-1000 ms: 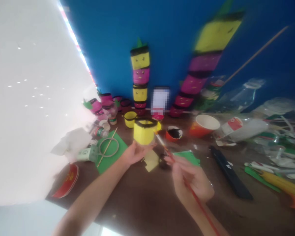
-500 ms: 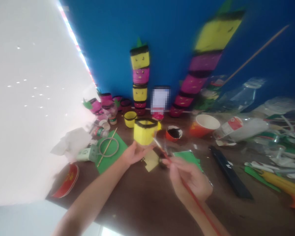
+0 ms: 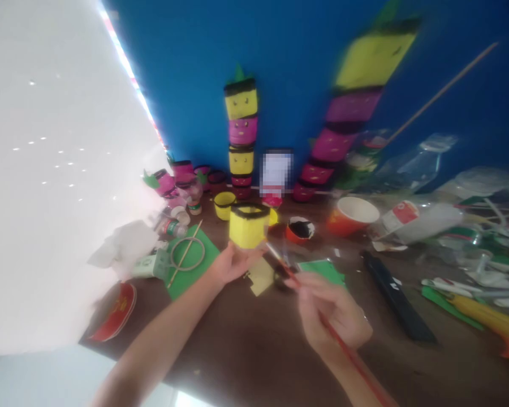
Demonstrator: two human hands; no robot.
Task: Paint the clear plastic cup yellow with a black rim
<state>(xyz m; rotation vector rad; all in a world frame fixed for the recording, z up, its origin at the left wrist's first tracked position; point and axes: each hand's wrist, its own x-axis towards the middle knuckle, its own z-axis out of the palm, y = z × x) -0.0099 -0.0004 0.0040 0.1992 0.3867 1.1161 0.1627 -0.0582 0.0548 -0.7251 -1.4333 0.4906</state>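
Note:
My left hand holds a yellow cup with a black rim, upright, from below and behind. My right hand is closed around a long red paintbrush, whose tip is close to the cup's lower right side; whether it touches, I cannot tell. Below the cup lies a pale yellow paper scrap. Right of the cup stands a small orange cup of black paint. Behind it, to the left, sits a second yellow cup.
A green sheet bears a tape ring and a thin stick. Towers of painted cups rise against the blue wall. An orange paper cup, a black case and clear plastic bottles crowd the right side.
The brush tip has dropped from near the cup's upper right side to its lower right corner. My right hand shifted slightly left, then back right. The left hand and cup barely moved.

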